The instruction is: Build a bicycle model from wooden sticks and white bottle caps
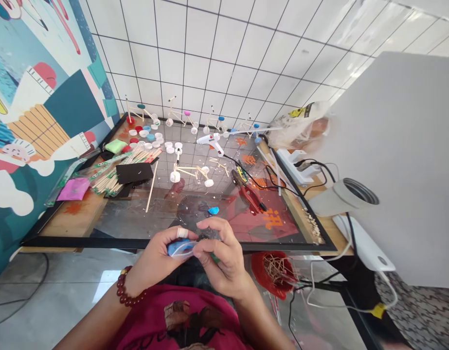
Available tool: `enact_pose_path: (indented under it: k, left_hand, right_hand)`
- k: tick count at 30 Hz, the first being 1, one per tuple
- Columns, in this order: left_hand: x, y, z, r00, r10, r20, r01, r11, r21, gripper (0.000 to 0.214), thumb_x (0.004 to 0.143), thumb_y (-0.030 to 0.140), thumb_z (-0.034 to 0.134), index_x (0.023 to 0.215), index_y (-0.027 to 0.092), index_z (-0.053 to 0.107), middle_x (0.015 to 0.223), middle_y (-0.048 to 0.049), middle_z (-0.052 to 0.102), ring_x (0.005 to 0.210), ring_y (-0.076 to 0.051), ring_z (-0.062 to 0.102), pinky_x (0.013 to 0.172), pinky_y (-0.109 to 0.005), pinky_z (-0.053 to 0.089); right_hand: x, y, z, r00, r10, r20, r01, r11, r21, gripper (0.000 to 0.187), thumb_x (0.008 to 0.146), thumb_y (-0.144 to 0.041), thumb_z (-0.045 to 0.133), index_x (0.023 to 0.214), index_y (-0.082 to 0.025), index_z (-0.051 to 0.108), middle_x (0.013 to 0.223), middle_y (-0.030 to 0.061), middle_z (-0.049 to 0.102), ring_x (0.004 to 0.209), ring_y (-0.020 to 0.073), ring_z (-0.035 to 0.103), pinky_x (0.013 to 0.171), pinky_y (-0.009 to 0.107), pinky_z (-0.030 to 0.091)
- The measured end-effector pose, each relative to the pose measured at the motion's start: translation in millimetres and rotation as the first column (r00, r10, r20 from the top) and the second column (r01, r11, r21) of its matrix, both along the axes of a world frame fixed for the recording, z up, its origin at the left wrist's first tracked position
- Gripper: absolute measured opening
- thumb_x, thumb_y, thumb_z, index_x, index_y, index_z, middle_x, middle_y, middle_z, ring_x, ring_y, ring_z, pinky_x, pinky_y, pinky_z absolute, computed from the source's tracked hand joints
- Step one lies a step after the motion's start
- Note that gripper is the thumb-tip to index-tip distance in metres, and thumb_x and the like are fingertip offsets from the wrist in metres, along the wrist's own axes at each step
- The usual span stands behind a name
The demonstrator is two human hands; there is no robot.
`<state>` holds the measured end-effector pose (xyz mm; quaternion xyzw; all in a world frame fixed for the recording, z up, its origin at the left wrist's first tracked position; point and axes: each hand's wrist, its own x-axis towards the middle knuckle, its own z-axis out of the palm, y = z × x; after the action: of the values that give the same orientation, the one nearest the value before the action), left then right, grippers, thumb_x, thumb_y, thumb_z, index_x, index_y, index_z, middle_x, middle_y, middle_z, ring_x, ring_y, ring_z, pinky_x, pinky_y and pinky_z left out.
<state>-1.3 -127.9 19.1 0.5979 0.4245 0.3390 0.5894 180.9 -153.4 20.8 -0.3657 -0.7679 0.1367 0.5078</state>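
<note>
"Red bead bracelet (124, 288), then the left hand (154, 260): closed on something?"

"Yes, a blue plastic piece (179, 248), pinched too by the right hand (224, 257), both gripping close together to keep it steady above the glass table (136, 218)."

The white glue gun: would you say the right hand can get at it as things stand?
Probably not at once: the right hand is holding the blue piece with the left hand, and the glue gun lies far across the glass tabletop, beyond a stick model.
</note>
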Motion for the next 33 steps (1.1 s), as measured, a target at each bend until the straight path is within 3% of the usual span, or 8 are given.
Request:
enact_pose_path:
  k: [7,11,13,17,21,24,27,33]
  left_hand:
    - [-3,-2,2.0,0.992,-0.076,-0.103,0.101,0.960,0.260,0.005,0.081,0.020,0.068,0.079,0.017,0.070,0.081,-0.0025,0.065,0.076,-0.015,0.057,0.068,-0.024,0.045]
    - [-4,-3,1.8,0.980,-0.147,-0.132,0.172,0.964,0.201,0.024,0.086,0.030,0.067,0.067,0.016,0.066,0.061,0.0027,0.055,0.058,-0.011,0.047,0.055,-0.021,0.036]
    - [-5,-4,1.8,0.978,-0.171,-0.119,0.186,0.974,0.128,0.017,0.084,0.032,0.070,0.076,0.017,0.071,0.066,0.0019,0.063,0.061,-0.012,0.053,0.057,-0.021,0.040]
    - [-6,-5,2.1,0.992,0.003,-0.123,0.023,0.979,0.204,0.025,0.079,0.032,0.076,0.102,0.022,0.077,0.097,-0.0040,0.077,0.087,-0.020,0.068,0.080,-0.027,0.051]
    - [-9,-5,-0.6,0.984,-0.007,-0.180,0.056,0.962,0.268,0.017,0.081,0.035,0.075,0.088,0.020,0.080,0.069,-0.0001,0.072,0.062,-0.014,0.061,0.061,-0.022,0.046]
    - [-10,-4,-3.0,0.992,0.007,-0.124,0.025,0.965,0.262,0.024,0.077,0.035,0.079,0.095,0.020,0.079,0.080,-0.0028,0.075,0.070,-0.016,0.064,0.065,-0.023,0.049]
    - [-9,-3,-3.4,0.994,0.105,0.025,-0.108,0.961,0.256,0.024,0.081,0.034,0.076,0.100,0.021,0.078,0.099,-0.0069,0.075,0.085,-0.019,0.068,0.076,-0.025,0.053]
    - [-3,-2,0.2,0.978,0.195,0.073,-0.207,0.940,0.272,0.019,0.091,0.031,0.065,0.078,0.019,0.073,0.078,-0.0028,0.069,0.070,-0.014,0.062,0.066,-0.022,0.049]
  right_hand:
    - [-2,3,11.3,0.988,0.033,0.148,-0.028,0.999,-0.039,0.020,0.083,-0.023,0.070,0.103,-0.028,0.070,0.121,0.0068,0.065,0.111,0.0251,0.061,0.097,0.047,0.049]
    - [-3,3,10.4,0.996,0.066,-0.055,-0.073,0.988,-0.139,0.007,0.087,-0.021,0.071,0.090,-0.026,0.071,0.093,0.0022,0.073,0.084,0.0171,0.068,0.084,0.038,0.053]
    - [-5,2,7.2,0.978,0.023,-0.208,-0.072,0.971,-0.230,0.007,0.084,-0.021,0.075,0.085,-0.025,0.069,0.081,-0.0004,0.072,0.074,0.0147,0.067,0.076,0.032,0.053]
    - [-8,2,0.1,0.879,-0.146,-0.454,-0.095,0.879,-0.467,0.025,0.076,-0.025,0.083,0.096,-0.023,0.068,0.071,-0.0033,0.069,0.064,0.0124,0.064,0.066,0.026,0.053]
    - [-7,7,-4.3,0.788,-0.202,-0.582,-0.211,0.799,-0.563,0.037,0.069,-0.032,0.088,0.098,-0.022,0.067,0.067,-0.0041,0.067,0.059,0.0111,0.062,0.061,0.024,0.052]
    - [-5,11,-5.0,0.778,-0.193,-0.598,-0.263,0.765,-0.588,0.038,0.068,-0.032,0.087,0.099,-0.021,0.067,0.065,-0.0046,0.066,0.058,0.0105,0.060,0.059,0.023,0.051]
    - [-4,11,-3.7,0.823,-0.157,-0.546,-0.252,0.761,-0.598,0.037,0.071,-0.032,0.085,0.102,-0.021,0.068,0.067,-0.0033,0.066,0.061,0.0112,0.060,0.062,0.025,0.051]
    - [-5,13,-2.5,0.906,-0.083,-0.415,-0.181,0.811,-0.556,0.019,0.078,-0.037,0.080,0.078,-0.021,0.071,0.074,-0.0002,0.067,0.071,0.0133,0.060,0.069,0.027,0.050]
